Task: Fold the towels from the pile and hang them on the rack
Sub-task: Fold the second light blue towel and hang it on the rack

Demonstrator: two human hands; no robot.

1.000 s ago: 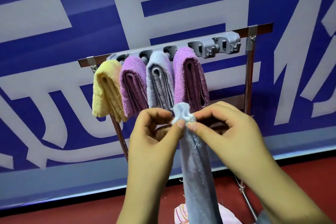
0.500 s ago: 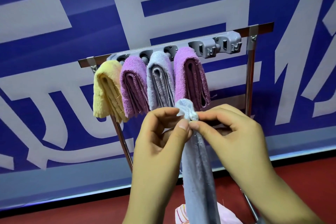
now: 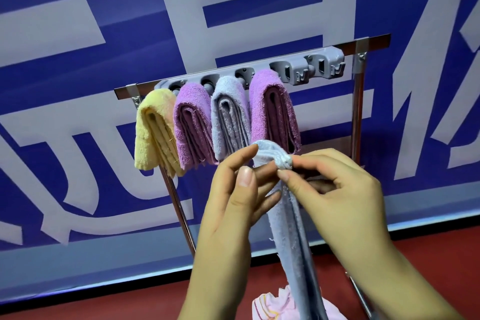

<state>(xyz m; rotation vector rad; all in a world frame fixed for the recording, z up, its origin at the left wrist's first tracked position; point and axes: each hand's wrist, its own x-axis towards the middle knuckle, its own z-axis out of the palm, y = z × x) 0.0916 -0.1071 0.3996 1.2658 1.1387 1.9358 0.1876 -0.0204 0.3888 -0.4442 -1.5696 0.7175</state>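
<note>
**Current state: blue towel held in front of the rack**

Behind everything you face a blue banner (image 3: 78,138) with large pale lettering, and below it a strip of red floor (image 3: 104,301).

The rack (image 3: 359,101) stands before the banner: a metal top bar on slanted legs, carrying a grey clip strip (image 3: 309,66). The two clips at the strip's right end hold nothing. Four folded towels hang side by side from the strip. From left to right these are a yellow towel (image 3: 153,132), a purple towel (image 3: 193,122), a grey-blue towel (image 3: 230,114) and a second purple towel (image 3: 274,109).

A long blue towel (image 3: 293,241) hangs in front of the rack, folded into a narrow strip, and covers part of the lower frame. Its top end is bunched into a small knob just below the second purple towel.

Your left hand (image 3: 228,215) sits left of the strip, fingers curled behind the fabric and thumb raised. Your right hand (image 3: 340,200) pinches the bunched top between thumb and forefinger.

At the bottom edge, a pink towel (image 3: 272,306) lies on the floor behind the blue strip.
</note>
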